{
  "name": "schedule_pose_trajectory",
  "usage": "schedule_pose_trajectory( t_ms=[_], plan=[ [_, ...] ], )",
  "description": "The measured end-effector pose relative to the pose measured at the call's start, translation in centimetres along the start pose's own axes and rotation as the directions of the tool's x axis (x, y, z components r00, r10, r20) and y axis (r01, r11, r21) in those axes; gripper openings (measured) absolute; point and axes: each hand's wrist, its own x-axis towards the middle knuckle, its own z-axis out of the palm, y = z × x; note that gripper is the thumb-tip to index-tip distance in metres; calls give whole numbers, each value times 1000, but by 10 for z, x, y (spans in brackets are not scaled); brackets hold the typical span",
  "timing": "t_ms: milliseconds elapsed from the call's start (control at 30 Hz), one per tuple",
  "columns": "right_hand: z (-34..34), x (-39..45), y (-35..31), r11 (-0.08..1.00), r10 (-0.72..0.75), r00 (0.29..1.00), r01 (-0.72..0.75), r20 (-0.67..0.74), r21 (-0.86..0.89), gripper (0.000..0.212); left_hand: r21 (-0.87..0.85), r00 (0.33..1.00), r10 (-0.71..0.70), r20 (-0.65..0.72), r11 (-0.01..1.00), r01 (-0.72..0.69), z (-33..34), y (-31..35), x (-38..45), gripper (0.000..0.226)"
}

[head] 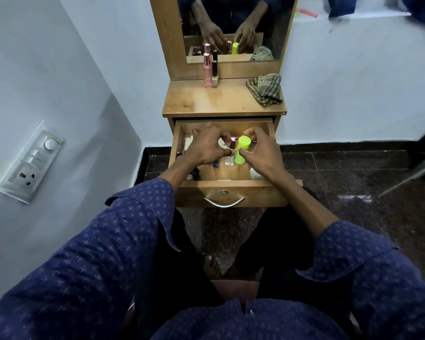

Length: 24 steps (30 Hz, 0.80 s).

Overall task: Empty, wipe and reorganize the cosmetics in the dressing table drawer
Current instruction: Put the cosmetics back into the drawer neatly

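Observation:
The wooden drawer of the dressing table is pulled open below the tabletop. Both my hands are inside it. My right hand grips a lime-green cylindrical bottle, held upright. My left hand pinches a small clear glass bottle with a pink metallic cap right beside it. Several small cosmetics lie on the drawer floor, partly hidden under my hands; a white jar shows at the front right and small dark items at the front left.
On the tabletop stand a tall pink bottle and a black-capped tube against the mirror. A checked cloth lies crumpled at the right. A wall with a switch panel is on the left, dark tiled floor on the right.

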Motion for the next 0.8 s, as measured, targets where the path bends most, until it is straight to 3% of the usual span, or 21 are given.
schedule_pose_trajectory(
  t_ms=[167,800],
  plan=[
    [5,-1,1,999,-3,999,5,39,-51,37,32,998,-57,21,998,56,1,5,-9,21],
    [10,-5,10,992,22,993,-7,112,-124,42,-26,996,-59,72,998,61,6,8,-17,29]
  ],
)
